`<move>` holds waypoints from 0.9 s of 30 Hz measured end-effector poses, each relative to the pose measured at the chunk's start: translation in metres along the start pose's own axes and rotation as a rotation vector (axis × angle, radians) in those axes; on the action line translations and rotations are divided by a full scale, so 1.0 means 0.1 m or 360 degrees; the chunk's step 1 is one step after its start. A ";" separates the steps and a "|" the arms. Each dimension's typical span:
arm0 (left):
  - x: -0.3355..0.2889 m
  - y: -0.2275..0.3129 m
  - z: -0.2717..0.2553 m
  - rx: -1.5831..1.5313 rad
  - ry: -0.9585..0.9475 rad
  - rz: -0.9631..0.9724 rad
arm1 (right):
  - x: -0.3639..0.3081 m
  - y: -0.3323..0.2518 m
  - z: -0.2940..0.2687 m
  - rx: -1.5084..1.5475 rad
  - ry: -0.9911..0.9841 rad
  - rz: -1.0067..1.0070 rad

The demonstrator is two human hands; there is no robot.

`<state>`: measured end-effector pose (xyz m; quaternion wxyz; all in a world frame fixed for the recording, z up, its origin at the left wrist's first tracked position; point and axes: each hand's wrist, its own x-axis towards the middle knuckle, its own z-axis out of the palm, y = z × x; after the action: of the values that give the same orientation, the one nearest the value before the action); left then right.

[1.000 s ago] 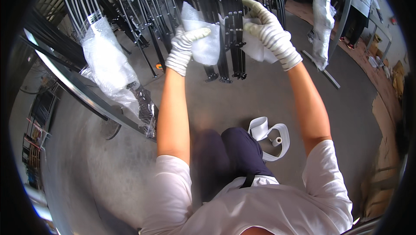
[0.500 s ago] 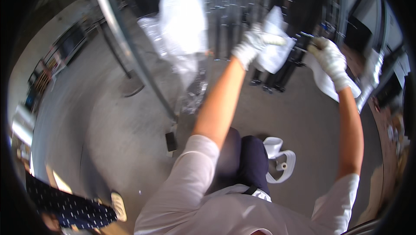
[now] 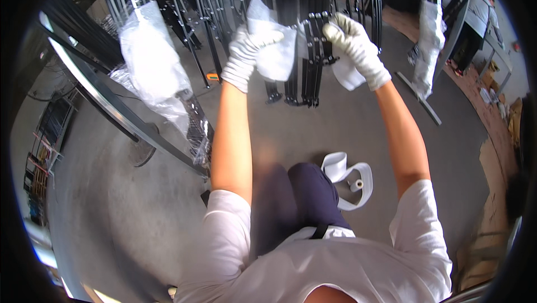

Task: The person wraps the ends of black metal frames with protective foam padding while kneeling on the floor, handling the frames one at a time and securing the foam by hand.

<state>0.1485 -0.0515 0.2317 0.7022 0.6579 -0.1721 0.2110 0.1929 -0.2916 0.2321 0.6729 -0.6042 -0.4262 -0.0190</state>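
Note:
My left hand (image 3: 246, 57), in a white knit glove, pinches a thin white packing-foam sheet (image 3: 274, 51) between thumb and fingers. The sheet stands at the left side of a bundle of black metal rods (image 3: 310, 82). On the bundle's right, my gloved right hand (image 3: 355, 48) is closed beside the rods' dark cross pieces. Below its palm hangs another white foam portion (image 3: 348, 74), apparently gripped by its hidden fingers. Whether both portions are one strip passing behind the rods I cannot tell.
White foam strip (image 3: 362, 191) lies coiled on the floor by my knee, with a small roll (image 3: 356, 185) inside. Plastic-wrapped rods (image 3: 151, 51) lean at left, beside a slanting metal bar (image 3: 112, 102). Another wrapped post (image 3: 429, 46) stands right. A person (image 3: 475, 20) works farther back.
The view has swung right, so the rods and both hands sit farther left in it. My hands remain on the foam at either side of the bundle. A distant person now shows at right.

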 end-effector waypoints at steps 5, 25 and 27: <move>-0.02 0.05 -0.02 -0.0071 -0.0135 -0.0040 | -0.01 0.07 -0.02 0.0355 0.0117 -0.0116; -0.19 -0.18 0.43 0.0330 0.0382 0.0752 | -0.09 -0.04 0.09 0.0685 -0.0038 0.0000; -0.29 -0.16 0.47 0.0722 0.0452 0.1344 | -0.13 -0.05 0.11 0.0862 0.0017 0.0062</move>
<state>0.1341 -0.1016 0.2061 0.4112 0.6316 -0.2759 0.5965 0.1757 -0.2902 0.2270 0.8125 -0.4102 -0.4007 0.1054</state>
